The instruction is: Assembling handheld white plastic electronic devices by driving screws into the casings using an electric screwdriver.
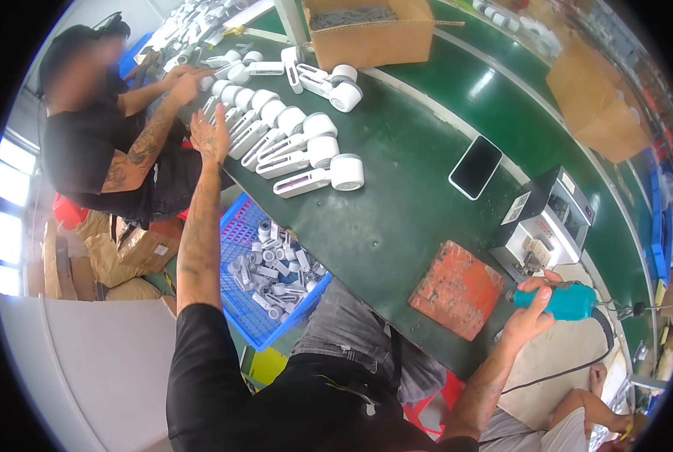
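Note:
My left hand [210, 135] reaches forward with its fingers stretched out. It is beside the handle ends of a row of white handheld devices [303, 181], each with a round drum-shaped head and a flat handle. I cannot tell whether the fingers touch one. In my right hand [531, 320] is a teal electric screwdriver [571, 301], its tip pointing left beside the screw feeder [540, 242], a grey and black box machine. Left of the screwdriver lies a worn red-orange block [457, 291] on the green table [374, 233].
A white-edged phone [476, 166] lies near the table's raised rail. An open cardboard box [372, 44] stands at the back. Below the table edge, a blue basket [258, 331] holds many small grey-white parts. At left, a co-worker [88, 143] handles devices; another person's legs show lower right.

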`<state>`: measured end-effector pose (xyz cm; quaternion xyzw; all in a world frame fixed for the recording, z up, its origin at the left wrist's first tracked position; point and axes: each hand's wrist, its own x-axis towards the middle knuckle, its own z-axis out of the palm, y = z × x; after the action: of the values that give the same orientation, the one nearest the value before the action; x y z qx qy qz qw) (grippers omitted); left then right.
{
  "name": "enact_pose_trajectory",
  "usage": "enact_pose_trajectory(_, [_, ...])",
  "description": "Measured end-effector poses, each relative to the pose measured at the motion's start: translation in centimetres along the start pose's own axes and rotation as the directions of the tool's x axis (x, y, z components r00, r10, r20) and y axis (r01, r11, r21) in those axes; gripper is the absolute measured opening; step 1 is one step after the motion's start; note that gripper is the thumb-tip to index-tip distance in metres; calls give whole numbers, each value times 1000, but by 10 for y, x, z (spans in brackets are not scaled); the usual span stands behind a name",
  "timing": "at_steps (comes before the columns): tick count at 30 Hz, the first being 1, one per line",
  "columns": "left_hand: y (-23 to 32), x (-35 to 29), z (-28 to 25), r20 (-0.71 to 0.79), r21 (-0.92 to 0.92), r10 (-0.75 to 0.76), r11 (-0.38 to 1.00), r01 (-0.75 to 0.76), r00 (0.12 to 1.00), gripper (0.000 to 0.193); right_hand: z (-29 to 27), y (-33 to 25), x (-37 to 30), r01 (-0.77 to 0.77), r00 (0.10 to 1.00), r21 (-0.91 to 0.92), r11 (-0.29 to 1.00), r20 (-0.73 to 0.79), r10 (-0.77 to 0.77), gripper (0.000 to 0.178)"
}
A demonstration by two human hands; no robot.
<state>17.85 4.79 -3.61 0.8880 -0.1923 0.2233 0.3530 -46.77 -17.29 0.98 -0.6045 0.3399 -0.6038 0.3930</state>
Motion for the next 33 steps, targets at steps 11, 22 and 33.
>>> enact_pose_trajectory(11, [165,-177,-51,460,220,375,830,-513,805,102,2,-1,3,-38,998,36,999,-39,40,55])
enact_pose_trajectory(22, [158,-169,-43,423,249,349,843,-478,836,101,1,-4,1,-31,999,75,997,-22,33,53])
enact_pose_trajectory(33, [155,-164,-36,387,262,352,844,-467,852,100,1,-10,4,-61,998,23,998,-20,61,47])
